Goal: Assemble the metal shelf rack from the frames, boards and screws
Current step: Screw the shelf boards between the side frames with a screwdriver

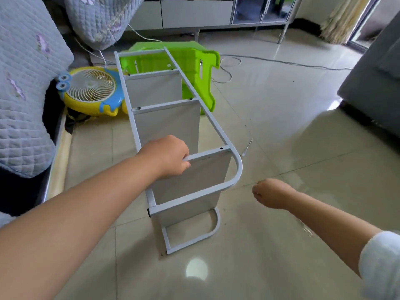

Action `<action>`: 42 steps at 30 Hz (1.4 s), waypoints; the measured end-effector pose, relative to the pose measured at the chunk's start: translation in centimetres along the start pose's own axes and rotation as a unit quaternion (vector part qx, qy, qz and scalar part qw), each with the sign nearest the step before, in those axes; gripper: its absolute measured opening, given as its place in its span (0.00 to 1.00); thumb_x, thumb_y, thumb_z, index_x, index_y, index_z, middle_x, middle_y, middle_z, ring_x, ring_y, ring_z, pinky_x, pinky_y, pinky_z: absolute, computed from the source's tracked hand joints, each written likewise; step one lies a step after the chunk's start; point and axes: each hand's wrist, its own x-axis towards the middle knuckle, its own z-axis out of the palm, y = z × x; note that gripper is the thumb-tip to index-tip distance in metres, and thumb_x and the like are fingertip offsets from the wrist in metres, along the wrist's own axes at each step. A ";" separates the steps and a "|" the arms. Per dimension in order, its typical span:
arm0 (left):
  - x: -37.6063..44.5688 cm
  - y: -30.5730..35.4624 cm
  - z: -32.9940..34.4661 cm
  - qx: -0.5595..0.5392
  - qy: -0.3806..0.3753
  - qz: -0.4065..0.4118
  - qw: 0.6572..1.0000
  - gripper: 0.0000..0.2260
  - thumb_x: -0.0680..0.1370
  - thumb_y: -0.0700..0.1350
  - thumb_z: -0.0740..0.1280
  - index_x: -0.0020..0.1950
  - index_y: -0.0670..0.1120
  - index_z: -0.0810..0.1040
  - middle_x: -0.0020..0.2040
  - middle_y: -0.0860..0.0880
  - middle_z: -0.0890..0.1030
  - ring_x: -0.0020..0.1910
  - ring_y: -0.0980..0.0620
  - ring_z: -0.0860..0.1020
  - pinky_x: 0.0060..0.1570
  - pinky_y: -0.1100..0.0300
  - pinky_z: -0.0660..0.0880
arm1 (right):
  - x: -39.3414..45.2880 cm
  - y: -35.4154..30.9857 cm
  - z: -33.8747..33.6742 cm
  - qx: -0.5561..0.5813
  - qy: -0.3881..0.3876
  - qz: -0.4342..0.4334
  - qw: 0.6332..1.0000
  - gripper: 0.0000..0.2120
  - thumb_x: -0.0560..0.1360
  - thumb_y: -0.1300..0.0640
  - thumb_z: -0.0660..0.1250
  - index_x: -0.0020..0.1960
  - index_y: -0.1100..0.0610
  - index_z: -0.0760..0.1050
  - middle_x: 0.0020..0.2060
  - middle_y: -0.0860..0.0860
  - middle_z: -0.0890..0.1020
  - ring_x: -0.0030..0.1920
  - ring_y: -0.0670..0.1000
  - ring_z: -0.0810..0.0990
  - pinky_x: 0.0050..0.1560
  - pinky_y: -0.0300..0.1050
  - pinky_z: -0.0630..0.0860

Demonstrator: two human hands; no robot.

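my left hand (167, 156) grips a crossbar of the rack (166, 118): stiff, light, tippy on the floor (281, 126). right hand (271, 192) curled, perhaps pinching 1 screw.

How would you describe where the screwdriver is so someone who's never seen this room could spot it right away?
Start at the white metal shelf rack lying on its side on the tiled floor. Follow its upper frame to the rounded corner nearest the right hand. Just beyond that curve lies the screwdriver, a thin pale tool, the only loose thing on that bare patch.
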 end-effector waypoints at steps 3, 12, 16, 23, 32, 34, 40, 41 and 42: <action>0.9 0.3 -0.8 0.007 -0.035 0.029 0.999 0.16 0.78 0.50 0.62 0.32 0.47 0.67 0.36 0.48 0.71 0.41 0.48 0.71 0.40 0.60 0.67 | -0.2 1.6 -1.4 -0.006 -0.021 0.041 0.999 0.14 0.79 0.56 0.52 0.49 0.58 0.76 0.50 0.55 0.78 0.51 0.56 0.76 0.39 0.41 0.66; 1.9 1.4 -1.2 0.079 -0.065 0.009 0.995 0.22 0.75 0.52 0.64 0.27 0.43 0.61 0.27 0.48 0.63 0.33 0.47 0.66 0.34 0.60 0.63 | 2.8 3.2 0.2 0.071 -0.031 0.055 0.995 0.09 0.78 0.57 0.53 0.42 0.56 0.70 0.43 0.56 0.76 0.41 0.53 0.68 0.34 0.40 0.63; 2.9 2.6 -2.2 0.032 -0.106 -0.025 0.994 0.26 0.77 0.62 0.55 0.28 0.44 0.60 0.26 0.48 0.64 0.28 0.50 0.64 0.29 0.58 0.57 | 4.7 3.9 1.6 0.097 -0.043 0.028 0.994 0.10 0.77 0.58 0.53 0.38 0.56 0.67 0.36 0.51 0.71 0.41 0.53 0.69 0.34 0.41 0.63; 6.9 5.8 -2.5 -0.051 0.181 -0.112 0.976 0.18 0.80 0.54 0.55 0.40 0.46 0.78 0.41 0.45 0.76 0.46 0.42 0.75 0.39 0.56 0.67 | 8.8 7.5 3.3 0.150 -0.040 0.037 0.987 0.12 0.77 0.60 0.53 0.35 0.56 0.66 0.36 0.53 0.72 0.42 0.53 0.70 0.28 0.38 0.59; 12.0 6.4 -0.1 -0.071 0.124 -0.155 0.978 0.20 0.81 0.49 0.55 0.70 0.40 0.65 0.73 0.45 0.62 0.75 0.50 0.53 0.68 0.60 0.53 | 17.5 8.8 4.7 0.159 0.057 0.067 0.983 0.12 0.76 0.60 0.56 0.55 0.61 0.76 0.55 0.58 0.79 0.55 0.57 0.76 0.47 0.42 0.69; 11.9 6.5 0.4 -0.093 0.119 -0.167 0.974 0.21 0.81 0.50 0.53 0.70 0.39 0.65 0.74 0.47 0.61 0.76 0.52 0.50 0.67 0.63 0.51 | 19.3 8.6 5.1 0.148 0.075 0.061 0.984 0.14 0.76 0.61 0.56 0.59 0.58 0.74 0.57 0.56 0.77 0.61 0.56 0.72 0.57 0.44 0.67; 12.0 6.3 0.5 -0.106 0.119 -0.186 0.970 0.20 0.81 0.46 0.55 0.73 0.43 0.61 0.76 0.52 0.56 0.75 0.57 0.46 0.63 0.68 0.48 | 22.7 8.6 5.7 0.116 0.095 0.014 0.989 0.17 0.76 0.63 0.55 0.63 0.56 0.71 0.58 0.55 0.74 0.62 0.57 0.69 0.62 0.48 0.63; 11.9 6.3 0.6 -0.110 0.120 -0.187 0.969 0.21 0.81 0.46 0.55 0.74 0.44 0.60 0.76 0.53 0.55 0.75 0.58 0.46 0.64 0.69 0.48 | 23.1 8.7 5.6 0.111 0.099 0.012 0.989 0.16 0.76 0.63 0.54 0.62 0.57 0.72 0.57 0.55 0.74 0.61 0.57 0.69 0.61 0.47 0.63; 11.8 6.4 0.6 -0.113 0.119 -0.190 0.968 0.22 0.81 0.46 0.55 0.74 0.44 0.59 0.76 0.54 0.54 0.75 0.58 0.46 0.64 0.69 0.47 | 23.3 8.8 5.6 0.103 0.104 0.010 0.989 0.16 0.77 0.63 0.54 0.60 0.58 0.73 0.56 0.55 0.74 0.60 0.57 0.70 0.60 0.47 0.64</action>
